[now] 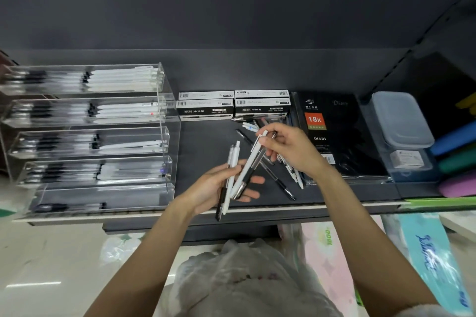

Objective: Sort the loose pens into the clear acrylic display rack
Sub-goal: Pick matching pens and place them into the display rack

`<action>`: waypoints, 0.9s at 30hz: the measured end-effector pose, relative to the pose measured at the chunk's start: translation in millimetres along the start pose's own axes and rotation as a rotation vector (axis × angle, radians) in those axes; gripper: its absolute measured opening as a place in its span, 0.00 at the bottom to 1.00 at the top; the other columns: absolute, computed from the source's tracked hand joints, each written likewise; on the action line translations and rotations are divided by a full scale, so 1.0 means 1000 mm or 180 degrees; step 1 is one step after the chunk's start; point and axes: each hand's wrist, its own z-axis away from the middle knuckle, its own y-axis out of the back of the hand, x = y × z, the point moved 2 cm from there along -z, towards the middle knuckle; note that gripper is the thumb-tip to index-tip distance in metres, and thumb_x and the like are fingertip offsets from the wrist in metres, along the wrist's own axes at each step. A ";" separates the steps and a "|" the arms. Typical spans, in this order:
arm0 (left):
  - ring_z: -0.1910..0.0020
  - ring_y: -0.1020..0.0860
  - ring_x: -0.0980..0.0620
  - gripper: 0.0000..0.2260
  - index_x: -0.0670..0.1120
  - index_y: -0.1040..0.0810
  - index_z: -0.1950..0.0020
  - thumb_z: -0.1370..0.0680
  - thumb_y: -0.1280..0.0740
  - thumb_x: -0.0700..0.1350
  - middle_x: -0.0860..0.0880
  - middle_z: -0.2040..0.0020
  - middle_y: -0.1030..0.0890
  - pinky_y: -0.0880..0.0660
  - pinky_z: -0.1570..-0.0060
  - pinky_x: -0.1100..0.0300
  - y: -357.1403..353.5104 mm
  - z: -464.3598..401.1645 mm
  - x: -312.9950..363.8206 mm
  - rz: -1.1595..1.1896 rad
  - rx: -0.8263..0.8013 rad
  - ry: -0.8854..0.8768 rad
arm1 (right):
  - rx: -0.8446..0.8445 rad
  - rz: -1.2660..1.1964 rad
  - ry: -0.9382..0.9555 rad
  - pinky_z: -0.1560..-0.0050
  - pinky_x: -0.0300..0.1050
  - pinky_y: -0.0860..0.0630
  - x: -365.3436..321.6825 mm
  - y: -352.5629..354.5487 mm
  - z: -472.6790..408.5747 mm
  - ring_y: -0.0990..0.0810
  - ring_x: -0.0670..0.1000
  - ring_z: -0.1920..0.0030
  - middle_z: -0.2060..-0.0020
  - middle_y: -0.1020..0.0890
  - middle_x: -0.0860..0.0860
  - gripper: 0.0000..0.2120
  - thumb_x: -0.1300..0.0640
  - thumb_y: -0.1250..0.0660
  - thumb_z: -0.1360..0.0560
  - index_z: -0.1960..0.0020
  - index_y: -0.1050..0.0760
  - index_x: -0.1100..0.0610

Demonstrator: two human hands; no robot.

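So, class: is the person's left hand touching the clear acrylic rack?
Apart. The head view shows the left hand holding a few pens over the dark shelf, with bare shelf between it and the acrylic rack.

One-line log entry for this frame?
left hand: holds bunch of pens | right hand: pinches two pens, tips in left palm | loose pens: on shelf | rack: partly filled

You see white and black pens [233, 175], a clear rack [170, 136], a dark grey shelf [206, 141], white-and-black boxes [204, 108], and a black diary [340, 136] with an orange label.
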 end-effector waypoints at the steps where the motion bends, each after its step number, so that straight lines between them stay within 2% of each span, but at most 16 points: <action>1: 0.54 0.17 0.39 0.16 0.46 0.27 0.36 0.23 0.41 0.46 0.37 0.45 0.19 0.20 0.54 0.52 -0.001 0.001 -0.001 0.0094 -0.0063 0.0027 | -0.0109 0.0083 0.0002 0.69 0.35 0.25 -0.002 -0.004 0.001 0.24 0.41 0.71 0.68 0.24 0.51 0.07 0.65 0.35 0.24 0.47 0.24 0.63; 4: 0.50 0.18 0.38 0.15 0.44 0.27 0.37 0.22 0.41 0.45 0.37 0.44 0.19 0.22 0.46 0.46 -0.006 0.003 -0.002 0.0204 -0.0230 0.0026 | -0.0280 0.0222 0.0015 0.69 0.37 0.25 -0.004 -0.013 0.004 0.23 0.44 0.70 0.68 0.23 0.52 0.06 0.64 0.34 0.25 0.47 0.24 0.62; 7: 0.52 0.17 0.41 0.14 0.43 0.26 0.38 0.21 0.42 0.44 0.40 0.47 0.17 0.20 0.50 0.50 -0.008 0.005 -0.003 0.0161 -0.0302 0.0019 | -0.0316 0.0300 0.0010 0.69 0.36 0.26 -0.008 -0.014 0.004 0.23 0.43 0.69 0.67 0.22 0.50 0.07 0.62 0.33 0.25 0.47 0.23 0.61; 10: 0.59 0.18 0.47 0.14 0.42 0.25 0.39 0.23 0.40 0.44 0.46 0.56 0.17 0.20 0.58 0.56 -0.008 0.008 -0.003 0.0061 -0.0344 0.0051 | -0.0476 0.0601 0.0118 0.58 0.34 0.26 -0.013 -0.011 0.003 0.23 0.40 0.62 0.60 0.20 0.46 0.09 0.57 0.30 0.26 0.47 0.21 0.56; 13: 0.62 0.20 0.49 0.15 0.40 0.25 0.39 0.24 0.39 0.43 0.47 0.61 0.20 0.22 0.60 0.57 -0.007 0.011 -0.007 0.0084 -0.0471 0.0103 | -0.0823 0.0849 0.0076 0.47 0.40 0.26 -0.019 -0.008 0.002 0.20 0.46 0.53 0.55 0.17 0.43 0.11 0.55 0.29 0.28 0.45 0.20 0.52; 16: 0.62 0.22 0.51 0.13 0.41 0.25 0.41 0.23 0.38 0.43 0.48 0.61 0.23 0.23 0.59 0.57 -0.005 0.012 -0.013 0.0026 -0.0564 0.0180 | -0.1101 0.1135 0.0064 0.49 0.41 0.25 -0.024 -0.009 0.000 0.20 0.46 0.55 0.56 0.17 0.44 0.11 0.56 0.28 0.29 0.47 0.19 0.56; 18: 0.62 0.23 0.52 0.10 0.41 0.25 0.43 0.22 0.38 0.42 0.49 0.62 0.23 0.23 0.58 0.57 -0.003 0.013 -0.016 0.0023 -0.0677 0.0237 | -0.1100 0.1156 0.0139 0.56 0.39 0.25 -0.028 -0.008 -0.001 0.21 0.46 0.60 0.59 0.17 0.45 0.09 0.57 0.28 0.29 0.49 0.18 0.58; 21: 0.62 0.23 0.53 0.07 0.42 0.25 0.45 0.21 0.39 0.41 0.51 0.62 0.23 0.23 0.57 0.58 0.001 0.016 -0.021 -0.0235 -0.0783 0.0357 | -0.0684 0.0873 0.0218 0.62 0.30 0.30 -0.037 0.007 -0.003 0.24 0.38 0.67 0.68 0.19 0.40 0.06 0.63 0.29 0.28 0.51 0.20 0.62; 23: 0.61 0.23 0.53 0.07 0.42 0.25 0.46 0.22 0.39 0.41 0.49 0.61 0.23 0.22 0.56 0.57 0.006 0.017 -0.023 -0.0251 -0.0645 0.0302 | -0.0269 0.0649 0.0298 0.61 0.32 0.28 -0.042 0.024 -0.003 0.24 0.39 0.65 0.66 0.19 0.42 0.04 0.64 0.30 0.28 0.53 0.20 0.59; 27: 0.59 0.17 0.50 0.08 0.41 0.25 0.51 0.20 0.43 0.37 0.44 0.54 0.17 0.20 0.58 0.55 0.011 0.015 -0.014 0.0612 0.0243 -0.0271 | 0.0874 0.0127 0.0502 0.74 0.33 0.31 -0.039 0.039 0.011 0.28 0.42 0.74 0.74 0.23 0.45 0.02 0.63 0.32 0.26 0.54 0.22 0.58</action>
